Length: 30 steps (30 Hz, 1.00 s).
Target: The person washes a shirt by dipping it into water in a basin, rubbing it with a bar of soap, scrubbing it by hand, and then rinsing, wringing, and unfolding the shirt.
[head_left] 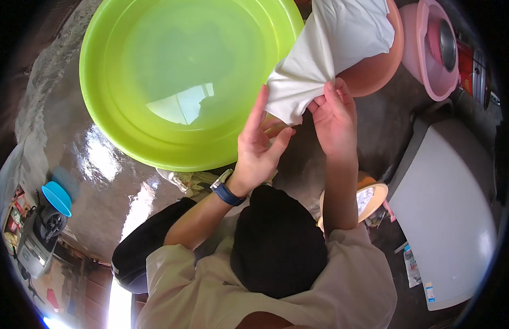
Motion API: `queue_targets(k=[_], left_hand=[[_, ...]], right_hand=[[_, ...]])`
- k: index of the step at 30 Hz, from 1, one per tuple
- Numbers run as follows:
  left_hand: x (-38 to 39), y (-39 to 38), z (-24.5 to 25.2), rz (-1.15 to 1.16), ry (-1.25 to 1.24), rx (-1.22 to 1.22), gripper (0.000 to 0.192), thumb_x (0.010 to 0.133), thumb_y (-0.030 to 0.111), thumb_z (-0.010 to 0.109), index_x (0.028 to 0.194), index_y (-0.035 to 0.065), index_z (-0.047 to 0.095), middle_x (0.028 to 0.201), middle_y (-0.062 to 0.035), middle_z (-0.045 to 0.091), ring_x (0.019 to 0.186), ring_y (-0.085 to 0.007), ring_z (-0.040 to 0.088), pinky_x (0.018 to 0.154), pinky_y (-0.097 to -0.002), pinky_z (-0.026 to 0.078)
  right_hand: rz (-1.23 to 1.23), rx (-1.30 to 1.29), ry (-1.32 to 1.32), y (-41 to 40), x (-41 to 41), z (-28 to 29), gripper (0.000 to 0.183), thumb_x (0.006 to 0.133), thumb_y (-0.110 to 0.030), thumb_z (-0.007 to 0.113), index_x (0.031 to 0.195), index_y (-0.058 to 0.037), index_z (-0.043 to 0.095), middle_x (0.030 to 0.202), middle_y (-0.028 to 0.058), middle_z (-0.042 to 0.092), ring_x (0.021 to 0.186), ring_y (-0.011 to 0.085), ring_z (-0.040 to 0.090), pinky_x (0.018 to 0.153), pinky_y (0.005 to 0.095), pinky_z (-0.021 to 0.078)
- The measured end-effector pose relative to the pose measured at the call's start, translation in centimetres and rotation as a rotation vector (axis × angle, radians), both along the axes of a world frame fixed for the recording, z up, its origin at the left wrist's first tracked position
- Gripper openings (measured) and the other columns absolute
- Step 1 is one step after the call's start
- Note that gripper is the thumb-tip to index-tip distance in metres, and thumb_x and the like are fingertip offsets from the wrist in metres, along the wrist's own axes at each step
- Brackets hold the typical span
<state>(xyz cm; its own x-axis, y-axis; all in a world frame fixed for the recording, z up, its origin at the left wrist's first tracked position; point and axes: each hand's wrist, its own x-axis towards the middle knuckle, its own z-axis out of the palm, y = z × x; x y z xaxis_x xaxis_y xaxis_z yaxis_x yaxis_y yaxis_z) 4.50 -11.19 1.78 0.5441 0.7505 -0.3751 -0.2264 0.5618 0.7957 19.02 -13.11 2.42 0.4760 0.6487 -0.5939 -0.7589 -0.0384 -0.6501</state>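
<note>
A white cloth [308, 70] is stretched from the orange-brown basin at the upper right down to my hands. My right hand [334, 115] pinches its gathered edge between thumb and fingers. At the cloth's lower left corner, my left hand [260, 144] has its fingers spread, with the index finger along the edge. The left thumb stands apart from the fabric, and some left fingers are partly hidden behind it. Left of both hands stands a large lime-green basin [188, 162] holding cloudy water [184, 53], which shows a bright reflection.
The orange-brown basin [371, 76] stands beside pink basins [433, 88]. A smaller orange tub [379, 197] with white fabric is by my right forearm. A large pale panel [447, 214] fills the right side. On the wet-looking floor [90, 197], a blue basin [57, 198] is at far left.
</note>
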Motion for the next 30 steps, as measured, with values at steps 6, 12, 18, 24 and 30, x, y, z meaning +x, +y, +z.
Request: queue_targets(k=[6, 12, 18, 24, 30], left_hand=[[-1.0, -0.8, -0.1, -0.009, 0.107, -0.033, 0.056, 0.086, -0.005, 0.049, 0.138, 0.0024, 0.029, 0.083, -0.0019, 0.055, 0.076, -0.0096, 0.054, 0.076, -0.0263, 0.049], [-2.2, 0.0, -1.2, -0.121, 0.451, 0.362, 0.032, 0.088, 0.009, 0.055, 0.119, 0.0006, 0.054, 0.068, -0.0032, 0.053, 0.056, -0.0051, 0.045, 0.051, -0.0213, 0.041], [2.0, 3.7, -1.7, -0.066, 0.563, 0.192, 0.025, 0.084, 0.022, 0.061, 0.075, -0.0016, 0.057, 0.053, -0.0017, 0.048, 0.044, -0.0087, 0.040, 0.042, -0.0259, 0.033], [2.8, 5.9, -1.7, -0.400, 0.433, 0.230, 0.020, 0.086, 0.023, 0.061, 0.084, 0.0030, 0.058, 0.065, -0.0003, 0.053, 0.057, -0.0065, 0.046, 0.052, -0.0249, 0.038], [0.6, 6.5, -1.2, -0.175, -0.036, -0.180, 0.014, 0.097, 0.019, 0.041, 0.098, 0.0092, 0.050, 0.091, 0.0003, 0.057, 0.089, -0.0094, 0.052, 0.083, -0.0291, 0.041]], right_hand=[[-0.009, -0.086, -0.220, -1.7, 0.1, -1.1, 0.011, 0.087, -0.010, 0.058, 0.083, -0.0085, 0.048, 0.082, -0.0026, 0.050, 0.076, 0.0049, 0.045, 0.071, 0.0219, 0.0376], [-0.037, -0.193, -0.359, -2.3, -0.2, -1.7, 0.012, 0.089, -0.014, 0.056, 0.085, -0.0078, 0.047, 0.079, -0.0028, 0.049, 0.073, 0.0034, 0.042, 0.068, 0.0206, 0.0365], [-0.023, -0.139, -0.268, -2.0, -0.1, -0.2, 0.015, 0.091, -0.020, 0.054, 0.090, -0.0064, 0.046, 0.089, 0.0020, 0.056, 0.081, 0.0068, 0.051, 0.072, 0.0230, 0.0426], [-0.039, -0.098, -0.328, -2.2, 0.4, -0.1, 0.016, 0.090, -0.019, 0.055, 0.089, -0.0057, 0.047, 0.087, 0.0014, 0.056, 0.079, 0.0061, 0.049, 0.071, 0.0217, 0.0413], [0.084, -0.177, -0.443, -2.3, 0.4, 0.2, 0.018, 0.089, -0.019, 0.057, 0.082, -0.0053, 0.047, 0.077, -0.0028, 0.050, 0.071, 0.0030, 0.042, 0.065, 0.0175, 0.0344]])
